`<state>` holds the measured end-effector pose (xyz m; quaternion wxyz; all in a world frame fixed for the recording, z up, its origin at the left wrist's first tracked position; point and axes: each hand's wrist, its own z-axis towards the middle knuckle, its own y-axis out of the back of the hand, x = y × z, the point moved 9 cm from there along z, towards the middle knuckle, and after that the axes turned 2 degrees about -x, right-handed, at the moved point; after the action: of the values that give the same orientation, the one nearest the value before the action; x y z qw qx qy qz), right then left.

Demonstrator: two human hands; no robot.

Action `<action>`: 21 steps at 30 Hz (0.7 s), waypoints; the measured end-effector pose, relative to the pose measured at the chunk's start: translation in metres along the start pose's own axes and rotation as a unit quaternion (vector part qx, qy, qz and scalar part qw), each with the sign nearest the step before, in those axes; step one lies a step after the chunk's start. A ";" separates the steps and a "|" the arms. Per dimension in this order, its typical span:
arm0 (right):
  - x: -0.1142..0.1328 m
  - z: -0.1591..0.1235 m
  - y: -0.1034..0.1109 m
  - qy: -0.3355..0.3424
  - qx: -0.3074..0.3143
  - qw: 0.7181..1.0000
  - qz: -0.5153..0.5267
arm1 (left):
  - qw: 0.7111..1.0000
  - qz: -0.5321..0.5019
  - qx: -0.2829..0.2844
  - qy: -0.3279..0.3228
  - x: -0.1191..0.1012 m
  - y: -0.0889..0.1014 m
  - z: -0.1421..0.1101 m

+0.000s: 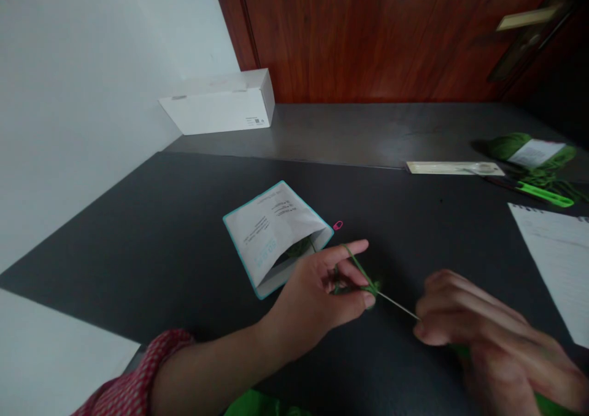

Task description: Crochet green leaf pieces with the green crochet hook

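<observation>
Between the thumb and fingers of my left hand [317, 293] a small green piece of crochet [373, 288] is pinched. Green yarn [356, 259] runs from it over my raised index finger. A crochet hook [398, 305] reaches into the crochet piece with its thin metal shaft. My right hand [483, 330] is closed around the hook's green handle, mostly hidden by the fingers and slightly blurred. Just behind my left hand lies a white pouch with a teal edge [271, 232], its mouth gaping and dark green yarn [299, 247] inside.
A pink stitch marker [338, 225] lies beside the pouch. At the right are a green yarn ball [510, 146], green-handled scissors [545, 193], a narrow pale packet [453, 168] and a written sheet [556, 262]. A white box [225, 109] stands by the wall at the back.
</observation>
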<state>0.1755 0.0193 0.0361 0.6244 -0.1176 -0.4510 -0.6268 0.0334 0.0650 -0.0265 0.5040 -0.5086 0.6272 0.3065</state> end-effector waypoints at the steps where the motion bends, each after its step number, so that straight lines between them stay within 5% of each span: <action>1: 0.002 0.000 -0.004 0.010 0.015 1.000 -0.019 | 1.000 0.015 -0.010 -0.010 -0.002 0.001 0.000; 4: 0.002 0.000 -0.008 0.003 0.004 0.999 -0.036 | 0.998 0.047 -0.044 -0.024 -0.004 0.005 -0.001; 12: -0.025 -0.005 -0.006 -0.089 -0.152 0.980 0.090 | 0.996 -0.005 -0.081 -0.043 -0.011 0.010 -0.003; 17: -0.026 -0.005 -0.011 -0.090 -0.128 0.984 0.089 | 0.996 0.010 -0.089 -0.025 -0.008 0.012 -0.004; 21: -0.011 0.002 -0.023 -0.029 -0.036 0.999 -0.019 | 0.996 -0.007 -0.085 -0.030 -0.008 0.010 -0.002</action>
<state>0.1568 0.0232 0.0200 0.5942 -0.1498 -0.4482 -0.6508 0.0234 0.0688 -0.0200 0.4798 -0.5445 0.5801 0.3698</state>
